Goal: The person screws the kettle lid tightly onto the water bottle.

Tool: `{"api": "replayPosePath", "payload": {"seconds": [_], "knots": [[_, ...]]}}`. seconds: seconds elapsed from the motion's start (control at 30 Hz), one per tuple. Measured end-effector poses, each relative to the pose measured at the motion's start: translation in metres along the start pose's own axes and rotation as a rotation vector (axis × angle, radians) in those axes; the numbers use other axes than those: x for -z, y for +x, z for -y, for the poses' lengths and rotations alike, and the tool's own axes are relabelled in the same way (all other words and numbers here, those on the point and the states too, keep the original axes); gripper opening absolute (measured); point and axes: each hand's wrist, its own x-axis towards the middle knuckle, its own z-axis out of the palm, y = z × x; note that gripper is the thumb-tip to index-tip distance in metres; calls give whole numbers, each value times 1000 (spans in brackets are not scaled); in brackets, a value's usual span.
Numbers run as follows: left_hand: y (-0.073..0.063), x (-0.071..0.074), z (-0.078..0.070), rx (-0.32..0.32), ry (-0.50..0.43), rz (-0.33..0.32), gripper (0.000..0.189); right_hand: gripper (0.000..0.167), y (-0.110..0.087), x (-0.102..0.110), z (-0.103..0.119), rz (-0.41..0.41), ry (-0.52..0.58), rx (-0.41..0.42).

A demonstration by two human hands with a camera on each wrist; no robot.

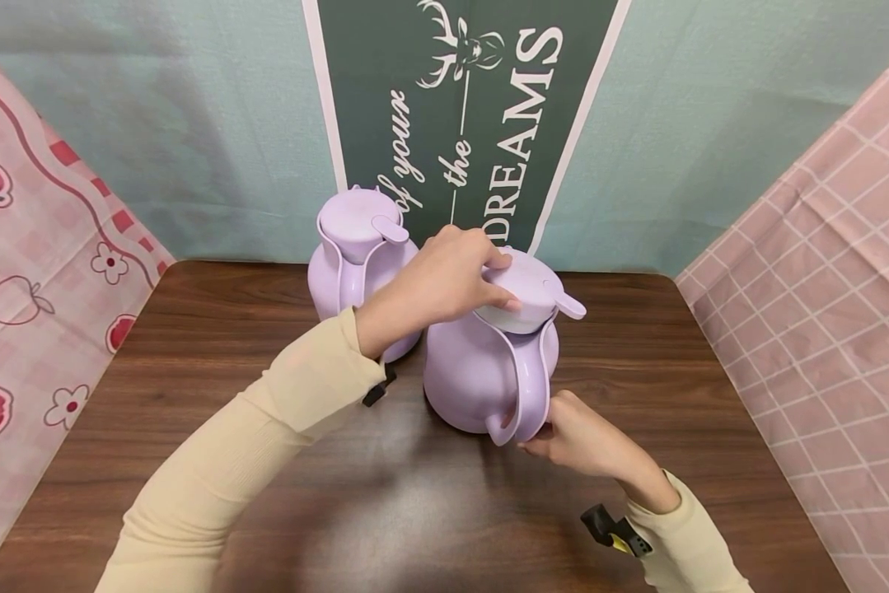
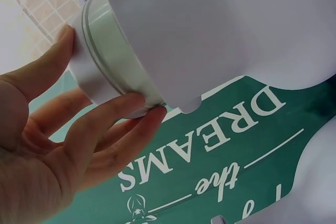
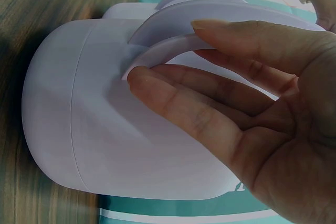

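Observation:
Two lilac thermos jugs with looped handles and lever lids stand on the wooden table. At the nearer jug (image 1: 468, 375), my left hand (image 1: 444, 276) grips the lid (image 1: 533, 284) from its left side, thumb and fingers around the rim. A paler band (image 2: 113, 51) shows under the lid's top in the left wrist view. Low on the same jug, my right hand (image 1: 581, 436) pinches the bottom end of the handle (image 1: 533, 387); the right wrist view has the thumb on one side and fingers on the other. Behind my left forearm, the second jug (image 1: 325, 276) is partly hidden.
The brown wooden table (image 1: 385, 502) ends at a pale blue cloth (image 1: 214, 148) with a dark green printed panel (image 1: 385, 49). A fruit-patterned cloth (image 1: 29, 247) hangs at left, a pink checked one (image 1: 822, 247) at right. The second jug stands close to the nearer one.

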Motion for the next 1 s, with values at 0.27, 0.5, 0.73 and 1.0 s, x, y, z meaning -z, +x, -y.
{"api": "replayPosePath", "payload": {"seconds": [0.27, 0.5, 0.73, 1.0], "knots": [[-4, -5, 3, 23, -46, -33, 45, 17, -1, 0, 0, 10, 6, -10], [-4, -5, 4, 6, -42, -30, 42, 17, -1, 0, 1, 11, 1, -14], [-3, -3, 4, 15, -23, -19, 44, 18, 0, 0, 1, 12, -3, -7], [0, -2, 1, 71, -14, -2, 54, 17, 0, 0, 0, 8, 3, 0]]}}
